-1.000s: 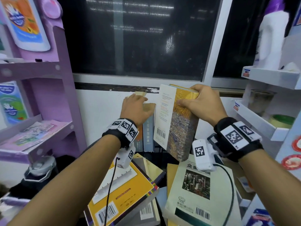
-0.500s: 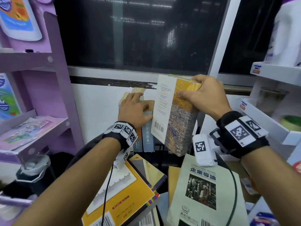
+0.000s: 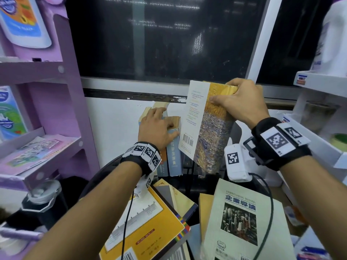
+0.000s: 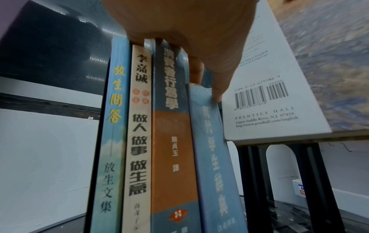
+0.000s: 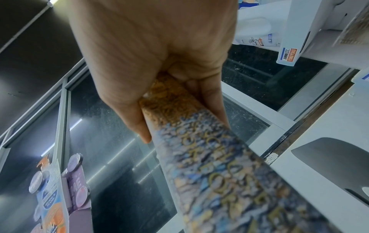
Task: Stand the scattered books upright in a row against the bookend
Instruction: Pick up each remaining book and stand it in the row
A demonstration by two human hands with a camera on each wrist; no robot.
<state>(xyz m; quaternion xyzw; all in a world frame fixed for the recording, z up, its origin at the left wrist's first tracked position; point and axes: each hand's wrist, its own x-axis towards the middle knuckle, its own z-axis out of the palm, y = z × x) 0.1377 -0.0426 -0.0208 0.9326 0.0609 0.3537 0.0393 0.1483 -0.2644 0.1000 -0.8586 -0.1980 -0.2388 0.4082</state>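
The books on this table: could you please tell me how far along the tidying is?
Done: four books stand upright in a row, steadied from above by the left hand. In hand: the right hand grips a thick book with a painted yellow-and-blue cover, tilted beside the row and not yet set down. Left: several books lie flat in front, including a yellow-covered one and a pale green business textbook.

The right hand (image 5: pixel 155 52) has its grip on the spine end of a thick book (image 5: pixel 229 176), thumb (image 5: pixel 137 124) on one side, fingers (image 5: pixel 209 96) on the other. The spine runs from orange to mottled blue with blurred gold lettering. Behind are a dark window (image 5: pixel 111 141) and a white shelf (image 5: pixel 329 47) with a price tag (image 5: pixel 287 56)
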